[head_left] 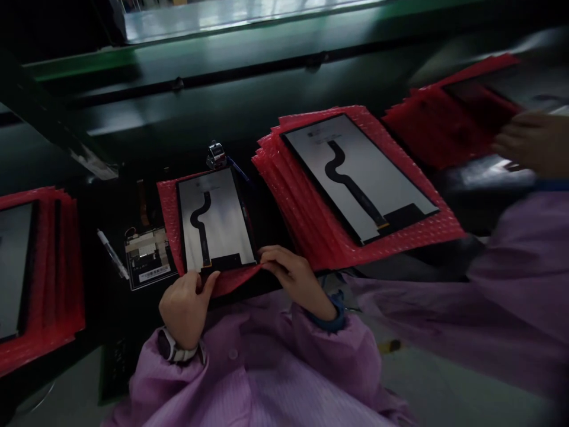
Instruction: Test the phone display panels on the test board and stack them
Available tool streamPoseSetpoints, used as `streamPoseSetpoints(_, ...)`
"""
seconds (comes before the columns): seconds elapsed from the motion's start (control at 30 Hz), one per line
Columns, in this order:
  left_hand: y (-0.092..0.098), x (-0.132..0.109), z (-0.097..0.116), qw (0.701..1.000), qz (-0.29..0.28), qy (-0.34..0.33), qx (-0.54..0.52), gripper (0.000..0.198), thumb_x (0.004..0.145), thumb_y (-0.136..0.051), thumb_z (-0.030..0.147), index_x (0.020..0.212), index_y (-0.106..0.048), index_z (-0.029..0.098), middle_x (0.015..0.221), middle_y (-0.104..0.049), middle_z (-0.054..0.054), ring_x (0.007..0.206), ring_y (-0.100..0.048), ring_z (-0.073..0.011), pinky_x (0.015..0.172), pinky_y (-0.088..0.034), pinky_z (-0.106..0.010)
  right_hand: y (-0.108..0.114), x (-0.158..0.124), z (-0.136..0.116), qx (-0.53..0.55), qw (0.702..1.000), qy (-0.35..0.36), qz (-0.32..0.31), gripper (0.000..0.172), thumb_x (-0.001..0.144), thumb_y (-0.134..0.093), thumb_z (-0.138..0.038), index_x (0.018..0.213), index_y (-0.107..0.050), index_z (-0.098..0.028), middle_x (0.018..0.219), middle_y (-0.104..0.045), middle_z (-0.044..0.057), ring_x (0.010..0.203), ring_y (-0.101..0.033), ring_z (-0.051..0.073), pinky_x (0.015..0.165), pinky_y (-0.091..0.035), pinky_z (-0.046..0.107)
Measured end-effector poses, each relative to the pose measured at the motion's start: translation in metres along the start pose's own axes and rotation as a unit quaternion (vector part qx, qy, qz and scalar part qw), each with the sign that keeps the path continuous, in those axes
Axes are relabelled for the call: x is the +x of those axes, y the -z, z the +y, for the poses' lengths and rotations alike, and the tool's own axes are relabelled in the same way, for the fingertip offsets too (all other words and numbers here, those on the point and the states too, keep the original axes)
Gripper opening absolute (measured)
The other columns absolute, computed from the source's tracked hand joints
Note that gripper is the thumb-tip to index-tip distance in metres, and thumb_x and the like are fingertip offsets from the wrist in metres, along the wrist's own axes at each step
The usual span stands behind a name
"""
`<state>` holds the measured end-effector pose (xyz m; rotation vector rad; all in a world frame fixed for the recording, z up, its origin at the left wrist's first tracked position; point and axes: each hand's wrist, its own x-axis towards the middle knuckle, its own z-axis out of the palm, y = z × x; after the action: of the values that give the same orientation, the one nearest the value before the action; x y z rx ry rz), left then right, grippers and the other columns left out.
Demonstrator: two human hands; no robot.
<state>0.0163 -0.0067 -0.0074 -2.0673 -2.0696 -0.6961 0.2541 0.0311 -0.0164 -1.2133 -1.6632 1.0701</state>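
A display panel [217, 219] with a white back and a curved black flex cable [203, 222] lies on a red bubble-wrap sheet [168, 204] directly before me. At the sheet's near left edge, my left hand [184, 308] has curled fingers and a thumb along the edge by the panel's lower end. The fingers of my right hand [296, 276] pinch the sheet at the panel's near right corner. Between both hands the red near edge bows downward. Some fingertips of each hand are hidden.
To the right, another panel [360, 178] tops a stack of red bubble wrap [288, 190]. More stacks lie far left [62, 267] and far right. A small electronic unit [149, 258], a white pen [112, 254] and a metal tally counter [216, 155] are nearby. A co-worker's hand [533, 142] is at right.
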Motion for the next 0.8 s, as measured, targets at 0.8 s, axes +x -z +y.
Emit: streamPoseSetpoints(0.8, -0.001, -0.016, -0.014, 0.989, -0.022, -0.109, -0.099, 0.032, 0.098, -0.062, 0.047, 0.087, -0.058, 0.018, 0.069, -0.057, 0.002, 0.06, -0.056, -0.0146, 0.061, -0.045, -0.028, -0.017, -0.003, -0.002, 0.204, 0.956, -0.159, 0.136, 0.038, 0.065, -0.082, -0.029, 0.094, -0.058, -0.026, 0.091, -0.061, -0.001, 0.082, -0.061, 0.015, 0.075, -0.054, 0.029)
